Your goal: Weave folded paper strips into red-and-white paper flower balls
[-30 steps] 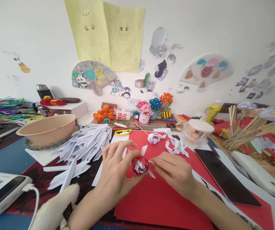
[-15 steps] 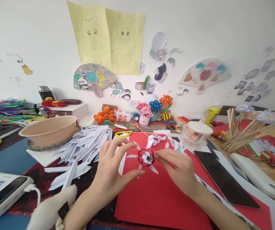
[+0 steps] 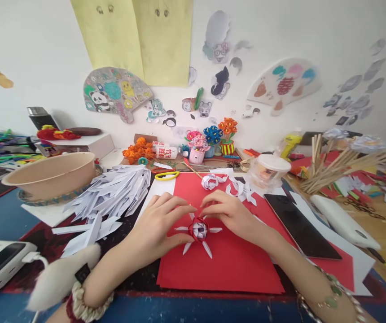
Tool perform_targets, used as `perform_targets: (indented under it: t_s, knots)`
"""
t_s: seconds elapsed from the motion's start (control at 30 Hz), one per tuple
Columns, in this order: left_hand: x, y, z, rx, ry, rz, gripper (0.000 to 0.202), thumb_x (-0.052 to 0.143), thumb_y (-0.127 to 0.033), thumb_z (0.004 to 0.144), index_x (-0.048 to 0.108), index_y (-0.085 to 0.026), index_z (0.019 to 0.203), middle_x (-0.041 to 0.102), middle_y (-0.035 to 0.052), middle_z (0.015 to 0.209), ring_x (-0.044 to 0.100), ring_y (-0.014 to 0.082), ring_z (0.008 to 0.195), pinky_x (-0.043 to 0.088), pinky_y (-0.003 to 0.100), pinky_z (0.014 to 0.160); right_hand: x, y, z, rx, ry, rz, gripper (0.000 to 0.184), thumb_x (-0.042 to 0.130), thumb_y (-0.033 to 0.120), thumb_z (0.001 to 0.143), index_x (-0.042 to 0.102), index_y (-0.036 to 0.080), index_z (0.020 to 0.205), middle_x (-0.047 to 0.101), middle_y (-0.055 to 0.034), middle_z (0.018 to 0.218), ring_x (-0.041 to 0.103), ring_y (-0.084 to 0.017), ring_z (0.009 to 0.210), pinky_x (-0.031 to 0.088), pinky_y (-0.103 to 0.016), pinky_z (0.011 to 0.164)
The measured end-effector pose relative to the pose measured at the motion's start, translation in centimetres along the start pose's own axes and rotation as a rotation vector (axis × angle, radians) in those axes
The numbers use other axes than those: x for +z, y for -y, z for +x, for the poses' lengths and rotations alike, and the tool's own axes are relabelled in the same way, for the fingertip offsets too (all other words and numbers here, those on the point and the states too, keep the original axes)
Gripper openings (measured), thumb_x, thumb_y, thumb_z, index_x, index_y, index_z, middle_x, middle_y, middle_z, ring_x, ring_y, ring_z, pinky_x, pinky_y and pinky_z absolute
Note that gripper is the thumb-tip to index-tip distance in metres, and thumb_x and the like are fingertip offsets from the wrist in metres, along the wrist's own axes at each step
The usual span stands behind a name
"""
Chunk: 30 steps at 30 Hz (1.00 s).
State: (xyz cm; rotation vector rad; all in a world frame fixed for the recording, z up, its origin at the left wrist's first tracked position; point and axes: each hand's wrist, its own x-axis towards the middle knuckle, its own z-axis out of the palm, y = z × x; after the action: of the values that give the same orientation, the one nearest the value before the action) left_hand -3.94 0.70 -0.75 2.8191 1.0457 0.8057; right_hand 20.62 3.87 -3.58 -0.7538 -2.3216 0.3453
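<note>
A small folded paper flower point(image 3: 200, 229), with red outer petals, a white centre and several white strips radiating from it, is over the stacked red paper point(image 3: 220, 271). My left hand point(image 3: 161, 224) curves around its left side, thumb at the lower left edge and index finger near the top strip. At the upper right petals, the bent fingers of my right hand point(image 3: 235, 215) pinch the rim. The fingertips partly cover the flower's top. Behind it is a white paper rose point(image 3: 210, 181) on a thin stick.
Left are a heap of white paper strips point(image 3: 119, 190), a beige basin point(image 3: 50, 175) and a white device point(image 3: 2, 264). Yellow-handled scissors point(image 3: 167, 175) lie behind my hands. A black phone point(image 3: 302, 226), a lidded tub point(image 3: 269, 172) and wooden sticks point(image 3: 337, 168) are right.
My left hand has closed in on the flower's left side. My right fingers have shifted from its right edge to its upper right. The camera view has tilted down.
</note>
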Motion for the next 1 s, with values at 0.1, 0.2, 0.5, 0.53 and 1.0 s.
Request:
perform_targets:
  t_s: [0.1, 0.2, 0.5, 0.53, 1.0]
  knots:
    - [0.3, 0.2, 0.6, -0.048, 0.136, -0.183, 0.039, 0.075, -0.032, 0.082, 0.061, -0.024, 0.118, 0.070, 0.0033, 0.107, 0.061, 0.0214, 0.095, 0.045, 0.033, 0.081, -0.3, 0.9, 0.0, 0.189, 0.012, 0.049, 0.031, 0.053, 0.016, 0.095, 0.066, 0.027, 0.121, 0.065, -0.0067, 0.117, 0.059, -0.021, 0.111, 0.051, -0.038, 0.094]
    - [0.6, 0.3, 0.7, -0.117, 0.142, -0.287, 0.040, 0.075, -0.029, 0.082, 0.060, -0.023, 0.118, 0.072, 0.0018, 0.102, 0.063, 0.0198, 0.095, 0.047, 0.032, 0.082, -1.2, 2.3, 0.0, 0.349, 0.026, 0.116, 0.044, 0.077, 0.036, 0.080, 0.065, 0.028, 0.121, 0.063, -0.0043, 0.116, 0.061, -0.022, 0.106, 0.050, -0.038, 0.093]
    - [1.5, -0.8, 0.4, -0.214, 0.127, -0.265, 0.045, 0.081, -0.036, 0.074, 0.065, -0.021, 0.113, 0.073, 0.0035, 0.091, 0.065, 0.0204, 0.085, 0.050, 0.030, 0.074, -1.4, 4.4, 0.4, 0.493, 0.268, 0.150, 0.022, 0.083, 0.025, 0.073, 0.071, 0.024, 0.092, 0.065, 0.0033, 0.085, 0.060, -0.015, 0.078, 0.044, -0.024, 0.066]
    - [1.5, -0.9, 0.4, -0.223, 0.120, -0.271, 0.043, 0.081, -0.033, 0.074, 0.066, -0.021, 0.112, 0.073, 0.0029, 0.090, 0.066, 0.0198, 0.084, 0.050, 0.029, 0.073, -1.3, 4.3, 0.5, 0.493, 0.259, 0.160, 0.019, 0.083, 0.023, 0.074, 0.071, 0.024, 0.088, 0.066, 0.0040, 0.082, 0.060, -0.014, 0.075, 0.043, -0.024, 0.064]
    - [1.8, -1.4, 0.8, -0.392, 0.113, -0.359, 0.032, 0.084, -0.025, 0.071, 0.072, -0.022, 0.101, 0.073, 0.0002, 0.085, 0.065, 0.0147, 0.074, 0.048, 0.023, 0.064, -1.0, 4.0, 0.4, 0.495, 0.204, 0.259, 0.014, 0.082, 0.018, 0.073, 0.074, 0.024, 0.082, 0.069, 0.0044, 0.075, 0.062, -0.013, 0.067, 0.045, -0.023, 0.057]
